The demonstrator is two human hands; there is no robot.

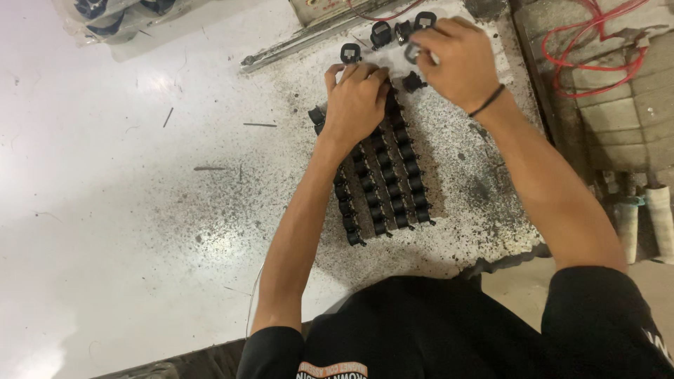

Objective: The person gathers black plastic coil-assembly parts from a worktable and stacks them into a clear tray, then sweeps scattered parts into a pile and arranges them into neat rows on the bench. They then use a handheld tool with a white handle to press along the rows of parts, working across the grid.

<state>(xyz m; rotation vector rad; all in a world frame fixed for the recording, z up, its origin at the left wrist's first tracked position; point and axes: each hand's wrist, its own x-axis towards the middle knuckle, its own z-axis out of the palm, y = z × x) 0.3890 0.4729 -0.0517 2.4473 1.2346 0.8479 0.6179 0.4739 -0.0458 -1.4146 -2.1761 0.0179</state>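
Tabletop (126, 182): white, worn surface, speckled with dark grit that is densest around the work area; a few thin dark slivers lie scattered on its left half.
Block wall (618, 105): pale blocks along the right edge of the tabletop, with red wire (597, 42) looped over the top.
Metal rail (316, 38): long, grey, lying slantwise at the far edge of the tabletop.
Plastic bag (112, 21): clear, at the far left corner, with dark parts inside.
Rows of black parts (386, 182): small black pieces packed side by side in several parallel rows, running from the hands toward the person, in the speckled patch of the tabletop.
Left hand (356, 102): palm down, fingers spread flat over the far end of the rows, pressing on the parts there.
Right hand (456, 60): just beyond the rows, fingers curled and pinched on one small black part (413, 52); a dark band circles the wrist.
Loose black parts (382, 31): several single pieces lying apart near the rail, just beyond both hands.
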